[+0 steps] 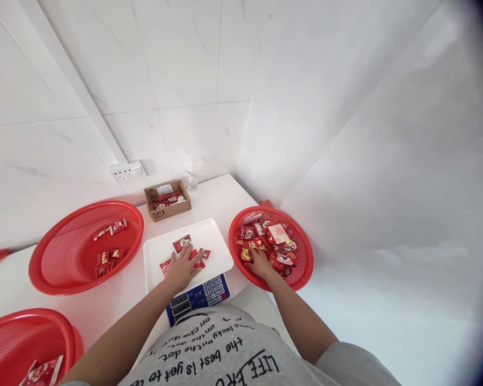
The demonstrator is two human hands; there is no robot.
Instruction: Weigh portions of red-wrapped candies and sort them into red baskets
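My left hand (182, 269) lies with fingers spread over several red snack packets (182, 243) on the white tray (219, 257) of a weighing scale. The scale's blue keypad panel (199, 297) shows just below the tray, partly hidden by my left forearm and shirt. My right hand (261, 262) reaches into a red plastic basket (306, 268) heaped with red packets (269, 236). Its fingers touch a yellow-and-red packet (246, 254) near the basket's left side. Whether they grip a packet cannot be made out.
A cardboard box (167, 213) of red packets stands behind the tray, beside a clear plastic bottle (191, 182). On the left are two more red baskets, the upper one (44, 236) and the lower one (70, 332), each holding a few packets. A socket strip (127, 171) is on the wall.
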